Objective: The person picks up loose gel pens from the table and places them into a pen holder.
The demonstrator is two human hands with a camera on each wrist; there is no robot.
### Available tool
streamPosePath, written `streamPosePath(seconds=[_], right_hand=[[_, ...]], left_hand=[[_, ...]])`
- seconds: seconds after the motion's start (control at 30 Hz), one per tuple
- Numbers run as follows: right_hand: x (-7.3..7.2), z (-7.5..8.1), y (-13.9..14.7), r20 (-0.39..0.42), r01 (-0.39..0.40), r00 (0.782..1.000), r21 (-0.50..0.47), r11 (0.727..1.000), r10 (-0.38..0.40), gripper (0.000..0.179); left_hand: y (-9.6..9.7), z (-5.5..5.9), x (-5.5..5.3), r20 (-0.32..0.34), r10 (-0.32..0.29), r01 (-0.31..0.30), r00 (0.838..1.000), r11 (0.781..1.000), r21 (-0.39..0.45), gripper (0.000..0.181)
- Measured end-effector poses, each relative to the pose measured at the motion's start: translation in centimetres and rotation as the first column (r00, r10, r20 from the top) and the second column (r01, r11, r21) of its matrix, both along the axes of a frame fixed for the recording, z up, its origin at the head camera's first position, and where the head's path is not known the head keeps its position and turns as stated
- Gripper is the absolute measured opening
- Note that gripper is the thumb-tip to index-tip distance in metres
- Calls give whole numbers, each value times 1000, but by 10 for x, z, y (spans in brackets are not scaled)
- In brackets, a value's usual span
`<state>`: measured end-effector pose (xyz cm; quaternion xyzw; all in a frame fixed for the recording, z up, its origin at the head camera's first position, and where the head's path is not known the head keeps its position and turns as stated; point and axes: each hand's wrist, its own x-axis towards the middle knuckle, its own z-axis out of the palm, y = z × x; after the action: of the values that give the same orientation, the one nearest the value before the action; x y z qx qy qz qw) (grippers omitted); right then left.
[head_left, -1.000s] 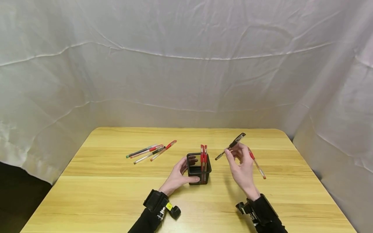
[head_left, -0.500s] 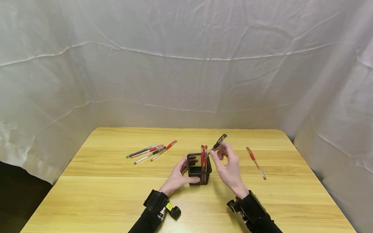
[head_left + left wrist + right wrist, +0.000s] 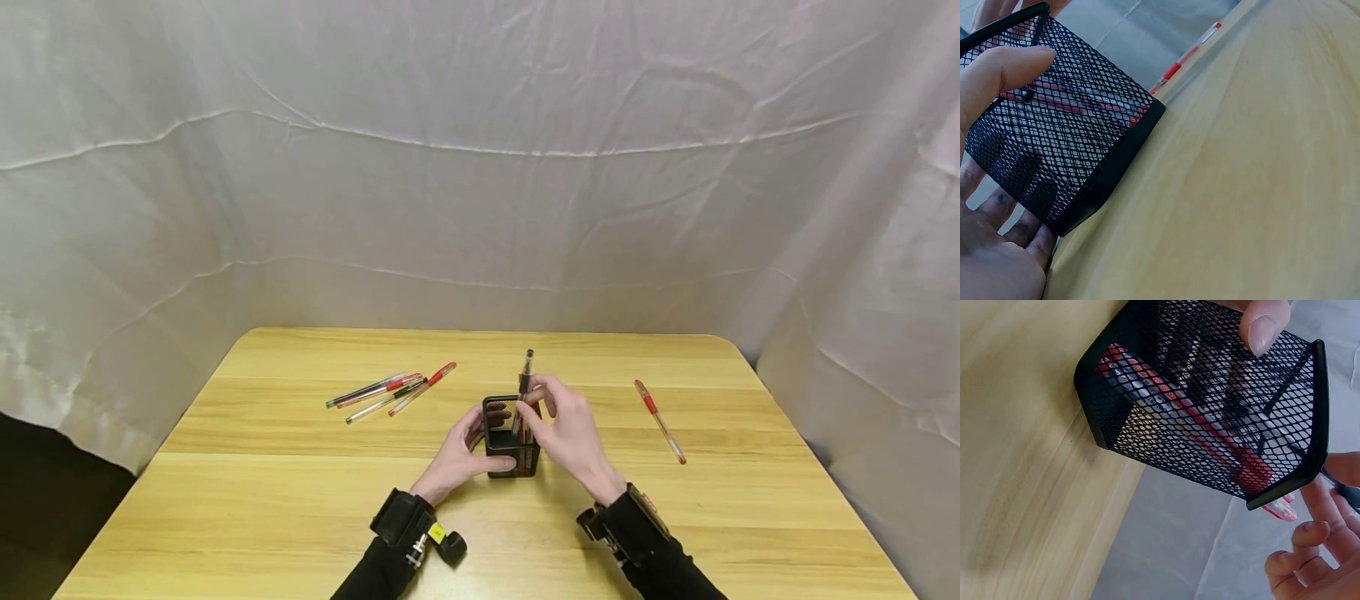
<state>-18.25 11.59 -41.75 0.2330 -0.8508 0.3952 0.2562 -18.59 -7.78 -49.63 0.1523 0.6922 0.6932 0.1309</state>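
Note:
A black mesh pen holder [image 3: 513, 447] stands upright on the table, with my left hand [image 3: 459, 455] gripping it from the left, thumb on the near wall and fingers round the far side. Inside it, two red pens [image 3: 1250, 472] lean together, seen through the mesh in the right wrist view. My right hand [image 3: 570, 429] pinches a black-gripped clear pen [image 3: 526, 383] near upright over the opening. The lower end of this pen has passed the rim and shows through the mesh in the right wrist view. In the head view the right fingers partly cover the red pens.
Several pens [image 3: 382, 393] with red, black and green parts lie in a loose pile left of the holder. A single red pen [image 3: 660, 421] lies to the right. Pale cloth [image 3: 480, 208] hangs behind the wooden table [image 3: 262, 500] and along its sides.
My right hand has carried the black pen leftward to the holder, turned it from slanted to near upright and lowered its end inside. The left hand and holder have stayed put.

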Motion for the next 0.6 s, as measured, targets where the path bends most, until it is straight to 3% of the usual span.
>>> streamPosePath(seconds=[0.27,0.43,0.6], right_hand=[[1,2,-3,121,25,992,112,993,-38,27],[0,-6,2,38,59,997,24,998,-60,24],[-7,-20,22,-42,140,989,-84,987,-143,14]], left_hand=[[1,0,0,-19,-1,1,1000,1000,17,78],[1,1,0,-7,9,-9,1000,1000,4,80],[1,-1,-1,9,18,-18,1000,1000,-8,89]])
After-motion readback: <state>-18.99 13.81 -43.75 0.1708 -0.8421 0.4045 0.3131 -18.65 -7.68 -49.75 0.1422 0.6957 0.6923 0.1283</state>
